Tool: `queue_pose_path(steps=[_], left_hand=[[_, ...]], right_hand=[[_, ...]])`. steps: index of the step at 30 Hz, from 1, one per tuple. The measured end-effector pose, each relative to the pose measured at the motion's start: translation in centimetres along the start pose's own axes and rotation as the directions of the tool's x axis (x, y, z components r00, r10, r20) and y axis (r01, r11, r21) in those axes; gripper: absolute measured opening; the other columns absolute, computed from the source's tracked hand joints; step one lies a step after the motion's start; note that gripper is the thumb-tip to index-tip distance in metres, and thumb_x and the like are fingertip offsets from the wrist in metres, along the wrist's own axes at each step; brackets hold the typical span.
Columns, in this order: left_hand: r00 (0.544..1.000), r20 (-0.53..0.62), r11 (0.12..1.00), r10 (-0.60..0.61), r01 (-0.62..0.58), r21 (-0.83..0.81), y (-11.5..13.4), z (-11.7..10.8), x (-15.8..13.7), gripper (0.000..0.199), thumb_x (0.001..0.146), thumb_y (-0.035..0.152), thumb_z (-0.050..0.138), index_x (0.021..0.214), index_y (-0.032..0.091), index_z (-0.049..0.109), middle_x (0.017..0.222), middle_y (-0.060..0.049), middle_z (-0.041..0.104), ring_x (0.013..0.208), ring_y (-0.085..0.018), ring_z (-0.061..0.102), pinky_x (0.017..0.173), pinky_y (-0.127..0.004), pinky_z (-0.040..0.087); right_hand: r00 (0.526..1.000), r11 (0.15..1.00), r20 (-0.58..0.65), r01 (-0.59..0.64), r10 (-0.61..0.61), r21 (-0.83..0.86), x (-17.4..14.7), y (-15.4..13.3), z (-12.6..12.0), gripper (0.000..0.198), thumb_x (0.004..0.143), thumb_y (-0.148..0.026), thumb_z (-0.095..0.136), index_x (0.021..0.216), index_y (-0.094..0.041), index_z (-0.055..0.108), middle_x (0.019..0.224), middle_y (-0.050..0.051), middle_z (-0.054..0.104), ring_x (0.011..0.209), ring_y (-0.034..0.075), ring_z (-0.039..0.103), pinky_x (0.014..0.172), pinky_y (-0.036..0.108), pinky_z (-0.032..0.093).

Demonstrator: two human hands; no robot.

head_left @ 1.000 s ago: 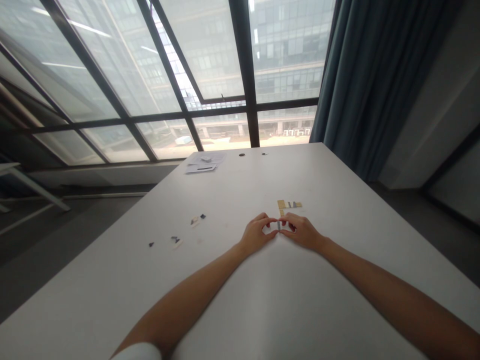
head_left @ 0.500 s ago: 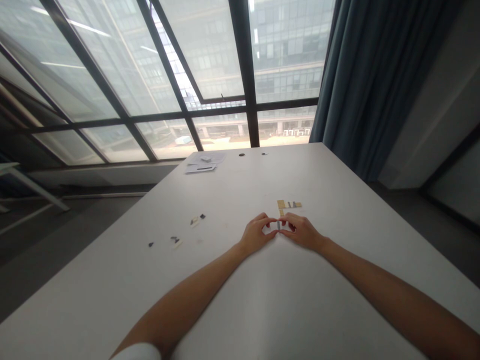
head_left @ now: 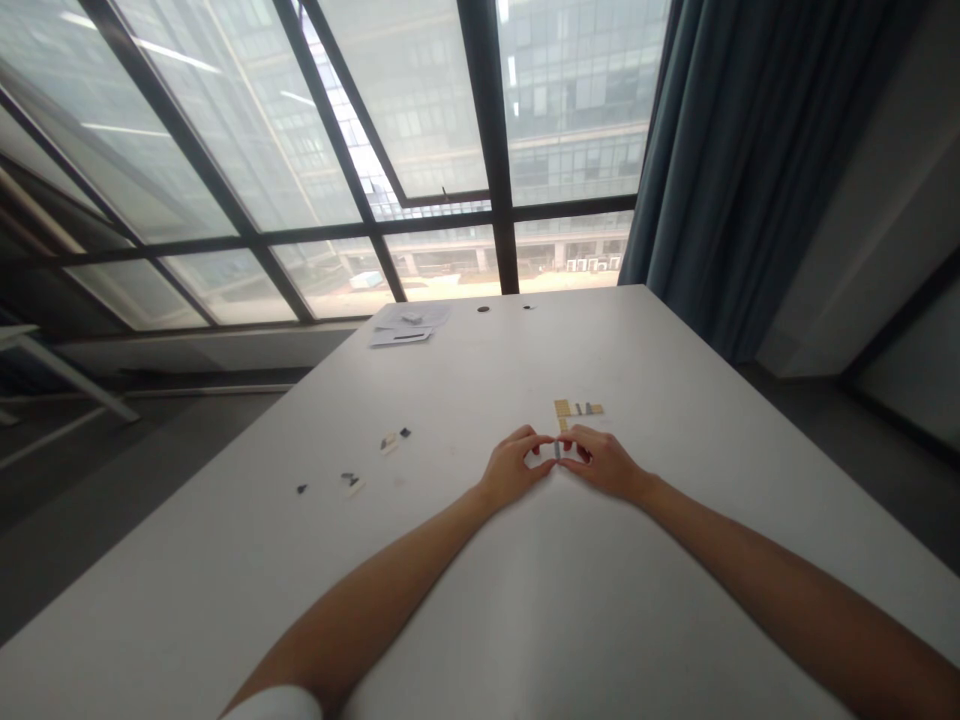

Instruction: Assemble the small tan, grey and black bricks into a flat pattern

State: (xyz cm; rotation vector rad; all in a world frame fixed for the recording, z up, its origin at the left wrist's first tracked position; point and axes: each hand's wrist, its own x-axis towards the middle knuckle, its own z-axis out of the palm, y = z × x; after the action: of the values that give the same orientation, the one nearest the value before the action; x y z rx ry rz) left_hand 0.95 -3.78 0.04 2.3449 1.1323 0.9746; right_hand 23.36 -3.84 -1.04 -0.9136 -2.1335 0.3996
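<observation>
Between the fingertips of both hands is a small grey strip-like piece (head_left: 557,451), too small to tell its kind. My left hand (head_left: 519,462) pinches it from the left, thumb at the near end and forefinger at the far end. From the other side my right hand (head_left: 602,462) pinches the same piece in a mirrored way. Just beyond the fingers lies a flat tan piece (head_left: 562,408) with a narrow tan arm reaching toward my hands. A row of tan, white and grey strips (head_left: 585,409) extends from it to the right.
Left of my hands, small dark and cream pieces (head_left: 388,443) lie on the white table (head_left: 465,580), with more dark and cream bits (head_left: 351,483) nearer me. Papers (head_left: 405,325) rest at the far left corner. A dark disc (head_left: 484,309) sits by the far edge, below the windows.
</observation>
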Motion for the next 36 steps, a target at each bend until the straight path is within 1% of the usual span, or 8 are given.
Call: queue_pose_path(steps=[17, 25, 36], left_hand=[[1.0, -0.004, 1.0, -0.002, 0.002, 0.004, -0.02, -0.04, 0.02, 0.03, 0.083, 0.029, 0.072, 0.112, 0.024, 0.073, 0.084, -0.001, 0.06, 0.072, -0.012, 0.054, 0.066, -0.023, 0.044], [1.0, 0.011, 1.0, -0.013, 0.013, 0.002, 0.08, -0.1, 0.04, 0.03, 0.083, 0.029, 0.072, 0.112, 0.023, 0.073, 0.084, -0.001, 0.06, 0.072, -0.013, 0.054, 0.066, -0.024, 0.044], [1.0, 0.025, 1.0, -0.006, 0.006, 0.007, -0.03, -0.04, 0.05, 0.03, 0.084, 0.03, 0.071, 0.113, 0.023, 0.073, 0.085, -0.001, 0.06, 0.072, -0.012, 0.053, 0.066, -0.023, 0.043]], right_hand=[[1.0, 1.0, -0.003, 0.012, -0.012, 0.001, -0.09, 0.17, 0.03, 0.024, 0.09, -0.03, 0.068, 0.112, -0.021, 0.065, 0.087, 0.002, 0.065, 0.061, 0.011, 0.048, 0.062, 0.024, 0.042], [1.0, 1.0, -0.001, -0.005, 0.005, -0.005, -0.1, 0.09, 0.02, 0.024, 0.089, -0.031, 0.067, 0.112, -0.022, 0.066, 0.087, 0.002, 0.065, 0.062, 0.012, 0.05, 0.062, 0.025, 0.043], [1.0, 1.0, 0.003, -0.006, 0.006, -0.003, -0.09, 0.18, 0.04, 0.025, 0.09, -0.031, 0.067, 0.112, -0.021, 0.066, 0.087, 0.002, 0.065, 0.061, 0.011, 0.049, 0.061, 0.024, 0.042]])
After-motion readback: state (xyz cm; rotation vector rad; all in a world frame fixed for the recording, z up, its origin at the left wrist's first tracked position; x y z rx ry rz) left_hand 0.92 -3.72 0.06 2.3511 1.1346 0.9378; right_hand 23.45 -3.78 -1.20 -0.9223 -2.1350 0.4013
